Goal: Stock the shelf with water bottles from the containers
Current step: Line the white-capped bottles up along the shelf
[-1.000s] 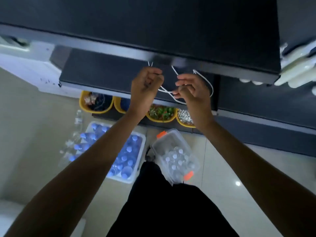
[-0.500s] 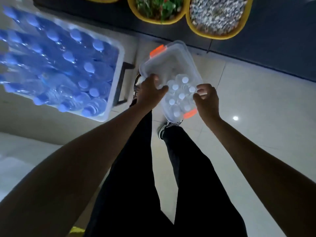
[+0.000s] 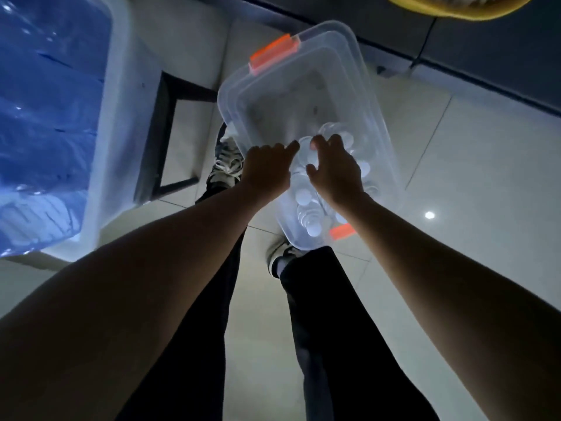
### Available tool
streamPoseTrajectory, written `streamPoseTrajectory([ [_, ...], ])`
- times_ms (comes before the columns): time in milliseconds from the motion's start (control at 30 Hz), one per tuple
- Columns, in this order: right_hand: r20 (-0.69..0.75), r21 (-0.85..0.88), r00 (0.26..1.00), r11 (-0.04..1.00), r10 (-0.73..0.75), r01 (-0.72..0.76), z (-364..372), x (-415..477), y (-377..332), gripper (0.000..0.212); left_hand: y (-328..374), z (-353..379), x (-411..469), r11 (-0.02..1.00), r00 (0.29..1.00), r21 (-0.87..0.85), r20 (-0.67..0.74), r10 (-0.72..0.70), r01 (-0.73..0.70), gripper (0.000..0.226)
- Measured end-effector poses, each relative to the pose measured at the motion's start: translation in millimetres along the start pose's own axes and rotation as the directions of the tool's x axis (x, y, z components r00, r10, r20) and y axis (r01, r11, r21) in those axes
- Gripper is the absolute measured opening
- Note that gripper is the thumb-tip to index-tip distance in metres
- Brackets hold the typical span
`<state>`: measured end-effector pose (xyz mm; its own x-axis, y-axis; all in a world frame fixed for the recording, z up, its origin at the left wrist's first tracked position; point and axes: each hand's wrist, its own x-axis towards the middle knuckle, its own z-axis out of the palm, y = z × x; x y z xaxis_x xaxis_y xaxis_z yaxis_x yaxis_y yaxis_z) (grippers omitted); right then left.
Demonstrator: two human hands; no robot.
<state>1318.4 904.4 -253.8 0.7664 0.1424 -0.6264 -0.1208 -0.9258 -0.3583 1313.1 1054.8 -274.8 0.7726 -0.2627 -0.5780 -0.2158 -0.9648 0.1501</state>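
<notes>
A clear plastic container (image 3: 334, 44) with orange latches (image 3: 273, 53) stands on the floor between my feet. Several small water bottles (image 3: 303, 196) with white caps fill its near half; its far half is bare. Both hands are down inside it. My left hand (image 3: 267, 170) is curled at the left wall, its fingertips hidden among the bottles. My right hand (image 3: 337, 171) lies over the caps, thumb and forefinger on either side of one bottle top (image 3: 306, 156).
A white crate (image 3: 117, 117) of blue-tinted water bottles (image 3: 45, 101) sits at the left on a black frame (image 3: 165, 132). A yellow bowl (image 3: 440, 10) and the shelf's dark base (image 3: 485, 56) are at the top right. Pale tiled floor (image 3: 455, 177) lies to the right.
A second ago both hands were up at the shelf edge handling a white cord. They have come down into the clear container, and my view has dropped close over it.
</notes>
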Motion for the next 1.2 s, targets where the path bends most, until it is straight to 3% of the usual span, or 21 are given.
streamPoseTrajectory([
  [200, 0.064, -0.168, 0.998, 0.986, 0.028, -0.017, 2.6, 22.6, -2.5, 0.053, -6.2, -11.1, 5.5, 0.991, 0.999, -0.131, -0.001, -0.035, 0.034, 0.051],
  [300, 0.077, -0.059, 0.996, 0.998, 0.037, -0.032, -4.3, 21.2, -0.4, 0.047, -8.6, -26.2, 5.9, 0.976, 1.000, -0.216, 0.000, -0.030, 0.029, 0.050],
  [500, -0.084, 0.106, 0.996, 0.994, -0.002, 0.011, -66.5, -15.5, -31.0, 0.038, -2.8, -100.7, -21.5, 0.934, 0.977, -0.356, -0.184, -0.111, 0.039, 0.045],
  [633, -0.223, 0.095, 0.971, 0.990, -0.085, 0.108, -132.6, -63.4, -63.1, 0.037, 4.3, -184.4, -51.8, 0.908, 0.930, -0.419, -0.335, -0.149, -0.005, 0.038],
  [767, -0.316, 0.083, 0.940, 0.983, -0.128, 0.162, -213.0, -116.4, -100.0, 0.031, 11.3, -282.5, -92.6, 0.875, 0.910, -0.484, -0.369, -0.187, -0.016, 0.039],
  [1033, -0.410, -0.132, 0.823, 0.919, -0.392, 0.372, -401.1, -263.3, -162.8, 0.027, 31.9, -463.4, -231.6, 0.802, 0.784, -0.553, -0.592, -0.187, -0.226, 0.031],
  [1200, -0.529, -0.156, 0.786, 0.947, -0.320, 0.280, -516.2, -349.7, -205.9, 0.021, 49.7, -581.3, -310.7, 0.823, 0.727, -0.475, -0.677, -0.116, -0.311, 0.025],
])
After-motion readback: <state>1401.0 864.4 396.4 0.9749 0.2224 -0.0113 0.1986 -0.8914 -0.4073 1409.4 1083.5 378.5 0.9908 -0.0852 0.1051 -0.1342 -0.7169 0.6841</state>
